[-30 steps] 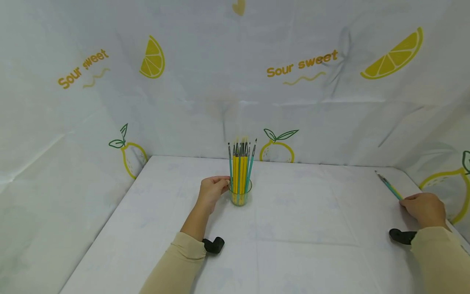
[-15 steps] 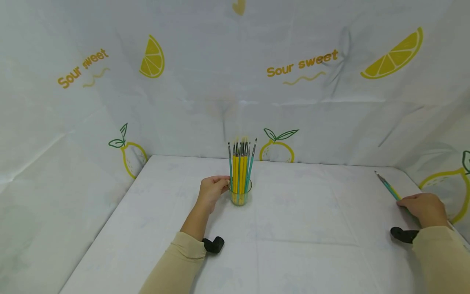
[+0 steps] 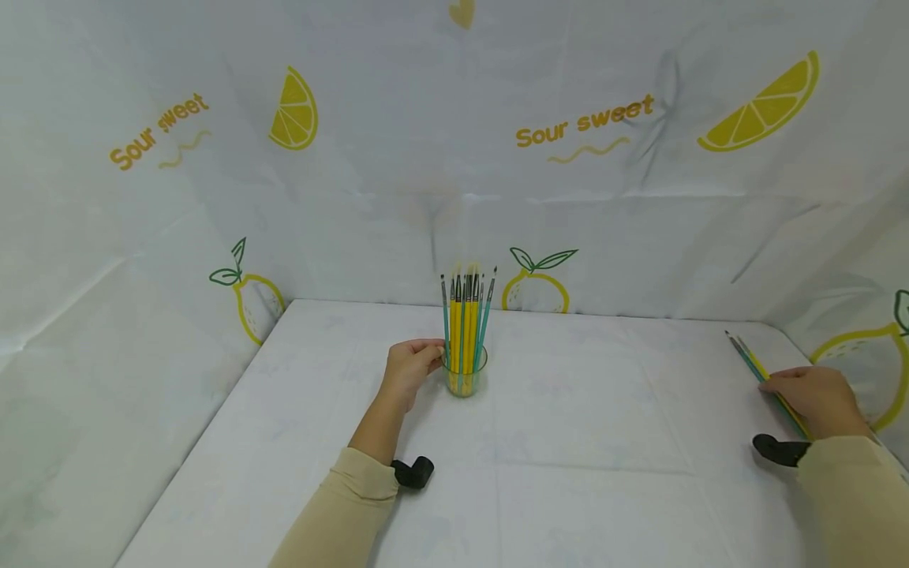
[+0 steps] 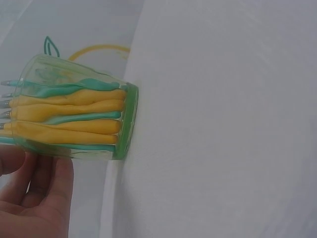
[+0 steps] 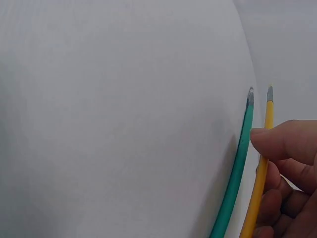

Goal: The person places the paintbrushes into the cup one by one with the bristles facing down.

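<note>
In the head view, a clear greenish cup (image 3: 461, 385) stands upright, holding several yellow and teal paintbrushes (image 3: 465, 323), bristles up. My left hand (image 3: 410, 371) pinches the cup's left rim between thumb and fingers; the left wrist view shows the cup (image 4: 130, 121) with its base on the table. At the far right, my right hand (image 3: 817, 398) pinches a yellow paintbrush (image 5: 257, 186) between thumb and fingers. Just beside it a teal paintbrush (image 5: 235, 176) appears to lie on the table, apart from the thumb. The hand hides part of both brushes in the head view.
A white cloth covers the table (image 3: 589, 426). Behind it hangs a white backdrop (image 3: 440, 158) printed with lemons and lettering. Black wrist mounts (image 3: 414, 473) stick out beside both sleeves. The table's right edge runs close to the right hand.
My right hand has shifted slightly left and away from me along the brushes. The yellow brush now shows apart from the teal one. My left hand and the cup have stayed put.
</note>
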`<action>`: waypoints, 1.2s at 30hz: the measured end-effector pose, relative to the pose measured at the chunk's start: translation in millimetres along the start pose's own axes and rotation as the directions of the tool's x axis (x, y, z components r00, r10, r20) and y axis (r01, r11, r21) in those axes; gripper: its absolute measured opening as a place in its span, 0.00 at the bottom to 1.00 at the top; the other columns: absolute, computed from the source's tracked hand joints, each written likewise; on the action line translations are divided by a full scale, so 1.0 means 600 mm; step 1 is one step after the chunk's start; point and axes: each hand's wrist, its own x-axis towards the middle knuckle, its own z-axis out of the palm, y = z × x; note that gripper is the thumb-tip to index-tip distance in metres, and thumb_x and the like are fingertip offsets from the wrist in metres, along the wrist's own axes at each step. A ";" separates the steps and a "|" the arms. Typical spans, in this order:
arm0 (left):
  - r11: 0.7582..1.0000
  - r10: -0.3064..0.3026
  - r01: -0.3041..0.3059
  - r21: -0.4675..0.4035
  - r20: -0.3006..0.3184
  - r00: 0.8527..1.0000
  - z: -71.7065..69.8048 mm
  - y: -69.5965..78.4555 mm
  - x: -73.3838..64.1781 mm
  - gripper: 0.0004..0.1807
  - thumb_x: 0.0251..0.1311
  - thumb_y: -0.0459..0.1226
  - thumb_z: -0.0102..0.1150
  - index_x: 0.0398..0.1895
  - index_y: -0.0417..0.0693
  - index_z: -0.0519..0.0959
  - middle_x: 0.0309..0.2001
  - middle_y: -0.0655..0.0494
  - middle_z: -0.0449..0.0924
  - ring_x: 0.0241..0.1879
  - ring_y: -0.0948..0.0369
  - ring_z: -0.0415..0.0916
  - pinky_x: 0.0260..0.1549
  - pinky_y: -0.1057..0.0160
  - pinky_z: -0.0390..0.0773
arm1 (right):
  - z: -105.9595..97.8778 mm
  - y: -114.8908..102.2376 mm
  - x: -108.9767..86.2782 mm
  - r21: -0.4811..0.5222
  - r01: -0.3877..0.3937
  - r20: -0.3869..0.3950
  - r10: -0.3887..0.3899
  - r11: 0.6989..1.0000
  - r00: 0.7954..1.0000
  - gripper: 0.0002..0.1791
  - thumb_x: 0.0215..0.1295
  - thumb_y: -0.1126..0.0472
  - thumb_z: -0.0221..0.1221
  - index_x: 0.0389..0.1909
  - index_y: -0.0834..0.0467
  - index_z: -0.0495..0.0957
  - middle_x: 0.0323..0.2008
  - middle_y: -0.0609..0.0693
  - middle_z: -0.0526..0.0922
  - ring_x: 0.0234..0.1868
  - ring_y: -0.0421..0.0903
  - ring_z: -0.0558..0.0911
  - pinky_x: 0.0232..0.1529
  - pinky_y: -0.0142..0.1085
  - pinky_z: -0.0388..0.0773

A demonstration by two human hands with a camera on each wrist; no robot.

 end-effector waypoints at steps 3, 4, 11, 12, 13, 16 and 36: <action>1.000 -0.002 0.002 0.004 -0.003 1.000 0.000 0.000 0.001 0.11 0.64 0.30 0.56 0.44 0.34 0.83 0.50 0.43 0.83 0.47 0.56 0.83 0.51 0.60 0.84 | -0.006 -0.016 -0.004 -0.022 0.084 0.005 -0.084 0.996 0.996 0.32 0.65 0.51 0.57 0.55 0.76 0.71 0.55 0.78 0.69 0.50 0.70 0.71 0.41 0.53 0.72; 1.000 -0.004 0.004 0.006 -0.005 1.000 -0.001 -0.001 0.001 0.11 0.64 0.30 0.56 0.44 0.34 0.83 0.50 0.43 0.83 0.47 0.57 0.83 0.51 0.60 0.84 | -0.007 -0.024 -0.005 -0.033 0.113 0.004 -0.113 0.993 0.994 0.32 0.66 0.50 0.57 0.55 0.76 0.72 0.55 0.78 0.70 0.49 0.70 0.71 0.42 0.54 0.73; 1.000 -0.014 0.014 0.015 -0.003 1.000 -0.001 -0.001 0.004 0.11 0.64 0.31 0.56 0.45 0.35 0.84 0.51 0.44 0.82 0.47 0.57 0.83 0.51 0.61 0.84 | 0.008 -0.096 -0.011 -0.001 0.225 -0.007 -0.225 0.974 0.974 0.33 0.70 0.46 0.54 0.58 0.73 0.71 0.57 0.76 0.70 0.51 0.69 0.72 0.42 0.55 0.76; 1.000 -0.012 0.012 0.014 -0.002 1.000 -0.001 -0.001 0.004 0.11 0.64 0.31 0.56 0.45 0.35 0.84 0.51 0.44 0.82 0.48 0.57 0.83 0.51 0.61 0.84 | 0.012 -0.108 -0.013 0.014 0.234 -0.003 -0.233 0.972 0.972 0.33 0.70 0.45 0.53 0.58 0.73 0.71 0.57 0.75 0.70 0.51 0.69 0.72 0.42 0.55 0.76; 1.000 -0.012 0.012 0.014 -0.001 1.000 -0.001 -0.002 0.004 0.11 0.64 0.31 0.56 0.45 0.35 0.84 0.51 0.44 0.82 0.48 0.57 0.83 0.51 0.61 0.84 | 0.017 -0.120 -0.016 0.036 0.239 0.003 -0.239 0.970 0.971 0.34 0.70 0.45 0.53 0.59 0.72 0.71 0.58 0.75 0.70 0.53 0.69 0.71 0.43 0.56 0.76; 1.000 -0.002 0.002 0.009 0.005 1.000 0.000 0.000 0.006 0.11 0.64 0.30 0.56 0.45 0.34 0.83 0.51 0.43 0.82 0.48 0.56 0.83 0.51 0.62 0.83 | 0.032 -0.158 -0.026 0.104 0.267 0.017 -0.271 0.958 0.963 0.36 0.70 0.41 0.52 0.60 0.70 0.70 0.59 0.74 0.70 0.57 0.69 0.69 0.48 0.60 0.74; 1.000 -0.008 0.008 0.015 0.003 1.000 0.000 -0.006 0.008 0.11 0.65 0.31 0.56 0.45 0.34 0.83 0.51 0.43 0.82 0.48 0.56 0.83 0.51 0.62 0.84 | 0.159 -0.397 -0.137 0.434 0.406 -0.037 -0.435 0.804 0.900 0.22 0.65 0.48 0.63 0.52 0.60 0.80 0.42 0.51 0.85 0.35 0.47 0.79 0.34 0.31 0.80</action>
